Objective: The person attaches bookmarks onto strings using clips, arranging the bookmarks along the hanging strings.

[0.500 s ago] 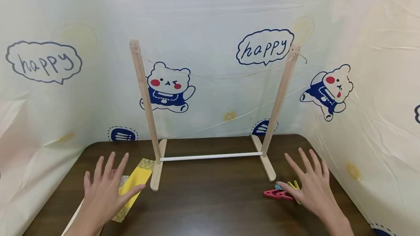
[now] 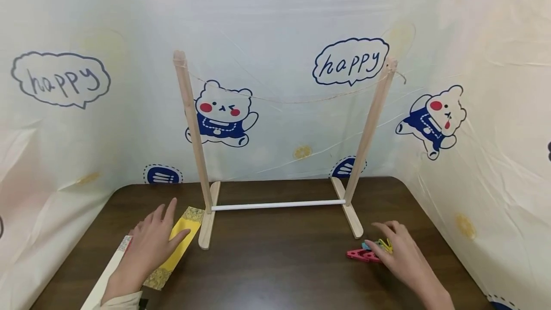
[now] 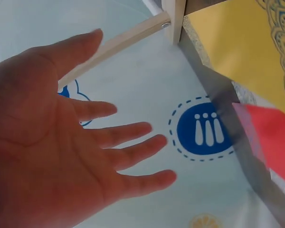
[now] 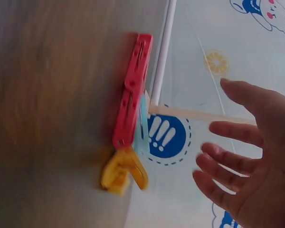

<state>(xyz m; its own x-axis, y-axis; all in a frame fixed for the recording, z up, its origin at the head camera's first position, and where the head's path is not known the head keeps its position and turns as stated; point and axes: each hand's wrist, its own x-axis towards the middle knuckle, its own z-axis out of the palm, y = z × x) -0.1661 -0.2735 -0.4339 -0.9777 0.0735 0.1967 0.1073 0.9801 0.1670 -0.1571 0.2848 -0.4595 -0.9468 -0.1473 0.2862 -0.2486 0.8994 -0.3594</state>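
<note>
My left hand (image 2: pixel 146 250) hovers over paper strips at the table's left, its fingers spread and nothing in them. Partly under it in the head view lies a yellow strip (image 2: pixel 181 229) with gold patterned ends. The left wrist view shows a red paper piece (image 3: pixel 274 137) beside the yellow one, with the palm (image 3: pixel 61 147) apart from both. At the right, my right hand (image 2: pixel 406 260) reaches down by a small pile of clothespins, fingers gently bent and holding nothing. Red clothespins (image 4: pixel 133 92), a light blue clothespin (image 4: pixel 141 127) and a yellow clothespin (image 4: pixel 124 168) lie together.
A wooden stand (image 2: pixel 369 135) rises at the back of the brown table (image 2: pixel 275 257); a thin string (image 2: pixel 301 102) sags between its posts and a white rod (image 2: pixel 275 205) joins its feet. A long white strip (image 2: pixel 103 279) lies at the left. Behind hangs a printed curtain (image 2: pixel 275 23).
Both hands have come down from a raised, spread pose. The left has shifted right and its fingers have drawn closer in the head view; the right now bends its fingers toward the clothespins.
</note>
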